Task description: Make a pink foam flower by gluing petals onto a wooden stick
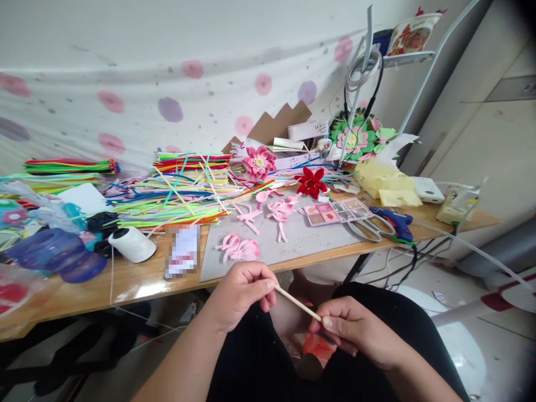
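A thin pale wooden stick [296, 302] is held over my lap, one end in each hand. My left hand [243, 290] pinches its upper left end with closed fingers. My right hand [355, 329] pinches the lower right end, fingers curled. Both hands hover below the front edge of the wooden table [138, 285]. On the grey cutting mat [310, 237] just beyond lie pink pipe-cleaner petals [238, 248] and more pink pieces [280, 212].
Piles of coloured pipe cleaners [184, 190] cover the table's back left. A white thread spool [132, 244], a pink flower [259, 162], a red flower [311, 181], a palette tray [337, 212], scissors [372, 228] and a blue glue gun [396, 222] lie around. A white fan base [456, 346] stands on the floor.
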A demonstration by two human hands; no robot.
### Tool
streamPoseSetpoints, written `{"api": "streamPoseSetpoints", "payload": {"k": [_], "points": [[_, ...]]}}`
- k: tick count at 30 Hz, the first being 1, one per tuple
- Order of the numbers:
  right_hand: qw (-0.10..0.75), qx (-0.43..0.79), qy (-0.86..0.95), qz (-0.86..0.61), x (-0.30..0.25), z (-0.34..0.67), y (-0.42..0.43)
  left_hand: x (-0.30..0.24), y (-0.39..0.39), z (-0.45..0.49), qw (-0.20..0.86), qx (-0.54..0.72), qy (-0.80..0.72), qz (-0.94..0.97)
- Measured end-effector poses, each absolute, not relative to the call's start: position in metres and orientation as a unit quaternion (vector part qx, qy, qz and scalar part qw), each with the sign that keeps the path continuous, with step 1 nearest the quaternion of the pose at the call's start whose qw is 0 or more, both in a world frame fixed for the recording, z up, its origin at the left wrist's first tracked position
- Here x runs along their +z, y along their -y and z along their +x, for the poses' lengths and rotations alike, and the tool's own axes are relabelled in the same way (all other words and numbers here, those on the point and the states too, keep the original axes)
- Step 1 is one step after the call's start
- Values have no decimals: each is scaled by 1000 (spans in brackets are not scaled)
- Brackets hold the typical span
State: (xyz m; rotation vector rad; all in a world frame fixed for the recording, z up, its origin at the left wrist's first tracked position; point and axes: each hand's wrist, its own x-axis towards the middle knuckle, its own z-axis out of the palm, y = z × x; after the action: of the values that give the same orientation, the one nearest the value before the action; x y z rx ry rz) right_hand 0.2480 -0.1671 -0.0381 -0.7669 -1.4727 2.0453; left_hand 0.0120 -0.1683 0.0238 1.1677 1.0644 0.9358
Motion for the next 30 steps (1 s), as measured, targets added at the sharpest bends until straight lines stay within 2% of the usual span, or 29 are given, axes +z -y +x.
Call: {"api": "streamPoseSetpoints", "payload": {"k": [10,19,24,30], "points": [[262,798,480,-252,-49,247,168,18,169,21,649,439,-450,429],[281,881,323,-203,-66,232,178,19,170,30,601,500,-445,437],[287,888,300,-196,-66,228,181,19,171,29,582,492,-460,456],[288,895,285,-187,-62,227,181,16,173,33,505,497,-509,489]]}}
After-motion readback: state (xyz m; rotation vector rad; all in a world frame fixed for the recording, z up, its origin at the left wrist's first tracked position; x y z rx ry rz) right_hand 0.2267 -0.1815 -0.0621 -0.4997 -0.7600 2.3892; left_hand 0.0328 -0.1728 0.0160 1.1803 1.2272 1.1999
